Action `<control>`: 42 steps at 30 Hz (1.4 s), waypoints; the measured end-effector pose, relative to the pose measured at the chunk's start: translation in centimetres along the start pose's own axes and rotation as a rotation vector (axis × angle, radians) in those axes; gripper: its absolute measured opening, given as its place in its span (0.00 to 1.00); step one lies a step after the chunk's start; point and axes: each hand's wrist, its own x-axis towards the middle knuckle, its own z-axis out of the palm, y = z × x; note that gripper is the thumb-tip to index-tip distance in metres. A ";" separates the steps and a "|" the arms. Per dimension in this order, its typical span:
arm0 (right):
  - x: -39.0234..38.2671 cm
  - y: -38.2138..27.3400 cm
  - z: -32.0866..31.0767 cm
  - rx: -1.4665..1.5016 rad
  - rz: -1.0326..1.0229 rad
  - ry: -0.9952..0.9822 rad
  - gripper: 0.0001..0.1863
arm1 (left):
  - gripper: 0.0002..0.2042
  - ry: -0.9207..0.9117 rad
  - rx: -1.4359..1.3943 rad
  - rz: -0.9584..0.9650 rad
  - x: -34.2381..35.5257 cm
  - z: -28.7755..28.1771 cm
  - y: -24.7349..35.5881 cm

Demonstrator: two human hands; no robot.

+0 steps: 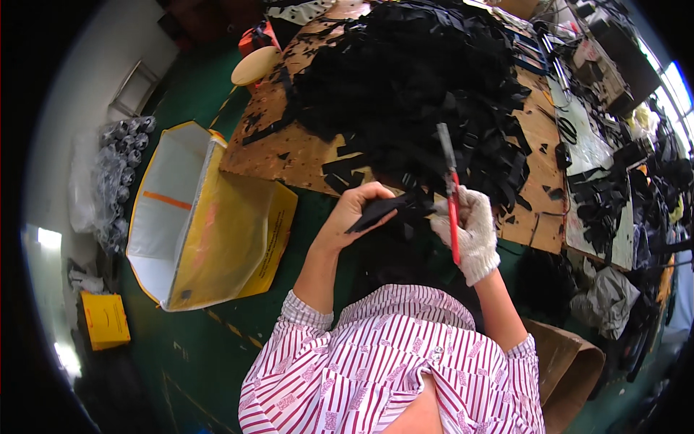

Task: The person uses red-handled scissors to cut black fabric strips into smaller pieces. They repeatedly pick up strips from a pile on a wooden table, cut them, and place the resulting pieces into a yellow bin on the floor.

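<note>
Single wide head-worn fisheye view from above and close beside the table (296,150), looking steeply down and forward across it.

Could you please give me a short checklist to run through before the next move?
1. Right hand gloved: ok, in a white knitted glove.
2. Left hand gloved: not ok, it is bare.
3. Red-handled tool held: ok, in the right hand, silver end pointing forward.
4. Black fabric piece held: ok, in the left hand.
5. Wooden table clear: not ok, black scraps cover much of it.
6. Tool's silver end sharp: cannot tell.
</note>
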 end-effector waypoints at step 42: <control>-6.5 3.7 -3.2 -0.575 0.133 -0.085 0.39 | 0.12 0.263 -0.168 -0.171 -0.7 7.5 -5.3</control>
